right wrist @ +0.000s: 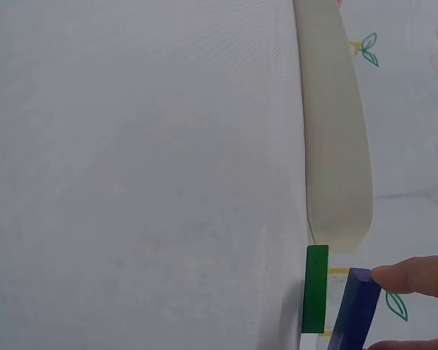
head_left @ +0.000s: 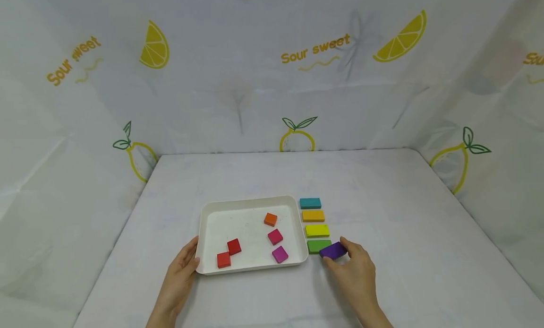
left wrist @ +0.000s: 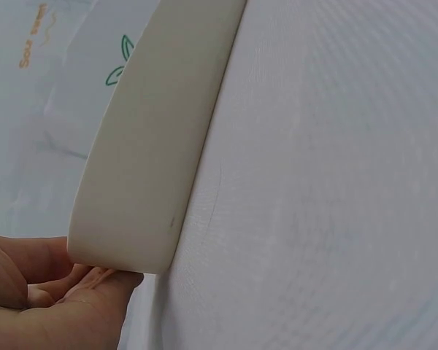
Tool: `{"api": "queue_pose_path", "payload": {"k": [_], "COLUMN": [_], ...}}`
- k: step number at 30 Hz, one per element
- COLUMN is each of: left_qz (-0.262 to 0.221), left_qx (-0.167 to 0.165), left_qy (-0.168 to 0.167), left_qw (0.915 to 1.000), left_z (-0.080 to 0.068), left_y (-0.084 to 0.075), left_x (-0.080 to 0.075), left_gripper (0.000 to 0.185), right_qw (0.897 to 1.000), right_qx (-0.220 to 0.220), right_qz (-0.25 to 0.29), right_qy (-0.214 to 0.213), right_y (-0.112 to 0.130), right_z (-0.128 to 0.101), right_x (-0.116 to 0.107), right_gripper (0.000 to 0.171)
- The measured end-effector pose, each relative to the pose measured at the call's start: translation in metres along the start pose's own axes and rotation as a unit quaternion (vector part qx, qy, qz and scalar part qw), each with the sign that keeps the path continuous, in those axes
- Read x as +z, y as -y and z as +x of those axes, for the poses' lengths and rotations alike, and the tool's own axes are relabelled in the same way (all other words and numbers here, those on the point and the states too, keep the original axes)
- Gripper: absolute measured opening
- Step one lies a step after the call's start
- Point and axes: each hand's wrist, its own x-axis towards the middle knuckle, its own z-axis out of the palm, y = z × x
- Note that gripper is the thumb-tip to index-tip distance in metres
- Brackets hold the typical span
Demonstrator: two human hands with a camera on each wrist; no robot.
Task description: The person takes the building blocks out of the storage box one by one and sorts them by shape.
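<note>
A white tray (head_left: pixel 208 214) lies on the table and holds several small square blocks: two red (head_left: pixel 228 253), one orange (head_left: pixel 270 219), one crimson (head_left: pixel 275 236), one magenta (head_left: pixel 280 254). Right of the tray a column of flat blocks lies on the cloth: teal (head_left: pixel 310 203), orange (head_left: pixel 313 216), yellow (head_left: pixel 317 230), green (head_left: pixel 316 246). My right hand (head_left: pixel 354 266) pinches a purple block (head_left: pixel 333 250), tilted, just in front of the green block (right wrist: pixel 315 288). My left hand (head_left: pixel 182 271) rests with straight fingers against the tray's near-left corner (left wrist: pixel 142 219).
The table is covered with a white cloth (head_left: pixel 403 224). A lemon-print backdrop (head_left: pixel 272 68) walls it in at the back and on both sides.
</note>
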Motion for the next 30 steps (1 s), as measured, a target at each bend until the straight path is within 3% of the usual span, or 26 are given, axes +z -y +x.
{"api": "queue_pose_path", "payload": {"k": [7,23,30], "left_qz": [-0.001,0.001,0.002], "left_qx": [0.003,0.003,0.006], "left_qy": [-0.003,-0.002,0.001], "left_qw": [1.0,1.0,1.0], "left_z": [0.0,0.001,0.001], "left_y": [0.001,0.001,0.001], "left_x": [0.001,0.001,0.001], "left_gripper": [0.057,0.056,0.057], "right_qw": [1.0,0.993,0.991], "right_qx": [0.011,0.052,0.065], "right_qz": [-0.003,-0.067,-0.07], "right_qy": [0.027,0.088,0.091], "right_y": [-0.003,0.001,-0.003], "right_z": [0.0,-0.004,-0.003], "right_x": [0.0,0.005,0.011], "right_gripper": [0.064,0.071,0.074]}}
